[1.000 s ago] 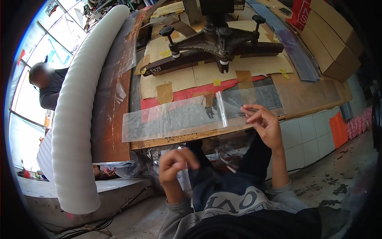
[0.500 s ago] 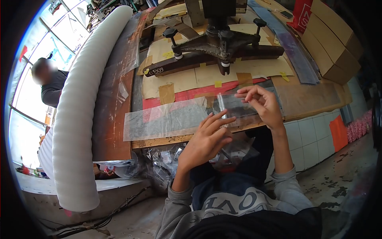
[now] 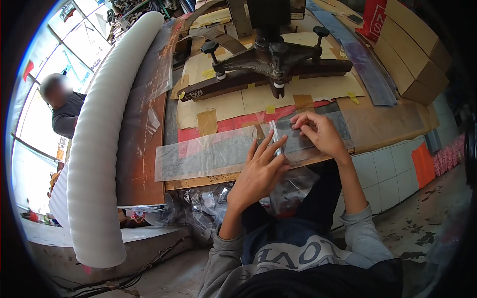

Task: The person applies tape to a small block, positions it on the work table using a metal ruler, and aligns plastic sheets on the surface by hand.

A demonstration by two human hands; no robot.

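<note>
A long clear plastic sheet (image 3: 198, 156) lies along the front edge of the work table. Across it stands a narrow, shiny folded strip of clear plastic (image 3: 277, 138). My left hand (image 3: 261, 171) has its fingers spread, with the fingertips at this strip. To the right of the strip, my right hand (image 3: 320, 133) is over the table with curled fingers and the thumb close to them. Whatever thin film may be between those fingertips cannot be made out. Above both hands is a dark metal press arm (image 3: 273, 64) with black knobs.
A long roll of white foam (image 3: 102, 134) runs down the left side, beside a brown board (image 3: 144, 164). Cardboard boxes (image 3: 410, 59) stand at the right. Behind the roll is another person (image 3: 64, 107). Crumpled clear plastic (image 3: 203, 201) lies below the table edge.
My left hand has moved slightly right, its fingers more spread against the folded strip. My right hand has lowered a little toward the table, its fingers more curled.
</note>
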